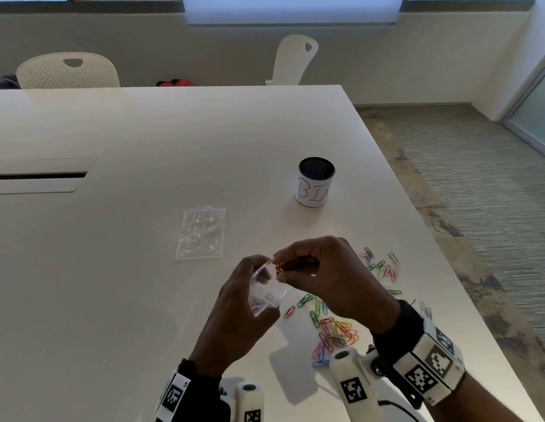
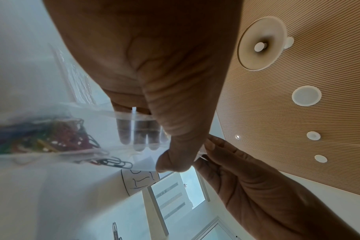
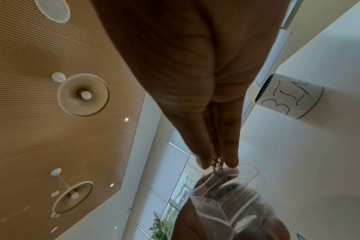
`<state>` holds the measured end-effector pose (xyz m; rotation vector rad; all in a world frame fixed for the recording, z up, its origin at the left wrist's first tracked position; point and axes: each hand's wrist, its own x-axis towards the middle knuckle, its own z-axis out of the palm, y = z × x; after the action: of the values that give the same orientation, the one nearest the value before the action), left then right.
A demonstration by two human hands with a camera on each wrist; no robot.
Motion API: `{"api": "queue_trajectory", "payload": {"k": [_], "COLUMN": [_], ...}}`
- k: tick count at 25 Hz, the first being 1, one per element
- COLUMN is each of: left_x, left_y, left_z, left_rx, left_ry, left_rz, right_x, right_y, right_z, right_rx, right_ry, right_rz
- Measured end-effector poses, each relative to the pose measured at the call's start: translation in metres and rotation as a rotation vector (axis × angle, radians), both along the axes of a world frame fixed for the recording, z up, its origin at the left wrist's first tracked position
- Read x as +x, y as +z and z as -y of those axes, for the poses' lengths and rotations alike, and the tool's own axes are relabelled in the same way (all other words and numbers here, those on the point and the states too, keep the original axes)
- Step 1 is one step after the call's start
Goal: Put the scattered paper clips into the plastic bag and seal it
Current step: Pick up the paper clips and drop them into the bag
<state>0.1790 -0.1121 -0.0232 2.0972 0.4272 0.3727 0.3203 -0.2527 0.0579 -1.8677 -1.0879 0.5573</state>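
My left hand (image 1: pixel 250 287) grips a small clear plastic bag (image 1: pixel 266 292) above the table, its mouth held open towards the right. Several coloured clips lie inside the bag (image 2: pixel 51 138). My right hand (image 1: pixel 307 269) pinches a few paper clips (image 3: pixel 217 164) at its fingertips, right at the bag's open mouth (image 3: pixel 226 183). Loose coloured paper clips (image 1: pixel 335 330) lie scattered on the white table (image 1: pixel 113 284) under and to the right of my hands, with a second cluster of clips (image 1: pixel 384 266) further right.
A second clear bag (image 1: pixel 201 233) lies flat on the table beyond my hands. A black mesh cup with a white label (image 1: pixel 315 182) stands further back on the right. The table's right edge (image 1: pixel 441 254) runs close to the clips. Two white chairs stand behind the table.
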Motion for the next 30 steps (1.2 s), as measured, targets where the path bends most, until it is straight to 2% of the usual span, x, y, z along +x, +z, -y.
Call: {"api": "queue_trajectory", "payload": {"k": [3,6,9,13,17,22,27,30], "left_x": [0.0,0.0,-0.002,-0.002,-0.001,-0.002,0.0,0.001], "left_y": [-0.001,0.0,0.001,-0.001,-0.002,-0.002,-0.004,-0.003], "left_z": [0.0,0.0,-0.001,-0.003,-0.002,-0.003,-0.005,-0.005], "left_rx": [0.009,0.003,-0.026,-0.023,-0.012,-0.037,-0.032,-0.023], "left_ry": [-0.003,0.001,0.016,0.007,0.0,0.013,0.014,-0.001], "left_rz": [0.0,0.017,0.036,0.038,0.032,0.032,0.029,0.023], "right_x": [0.003,0.013,0.023,0.008,-0.004,0.033,0.071,0.074], "right_y": [0.001,-0.002,-0.02,-0.064,-0.089,-0.086,-0.083,-0.087], "right_z": [0.001,0.006,0.015,0.017,0.011,0.026,0.031,0.031], "right_rx": [0.009,0.033,-0.039,-0.299,-0.326,-0.385,-0.363,-0.427], "right_ry": [0.01,-0.061,-0.079,0.152,0.313,0.234,0.065,0.1], "right_rz": [0.024,0.066,0.126,0.328,0.499,0.507,0.485,0.491]}}
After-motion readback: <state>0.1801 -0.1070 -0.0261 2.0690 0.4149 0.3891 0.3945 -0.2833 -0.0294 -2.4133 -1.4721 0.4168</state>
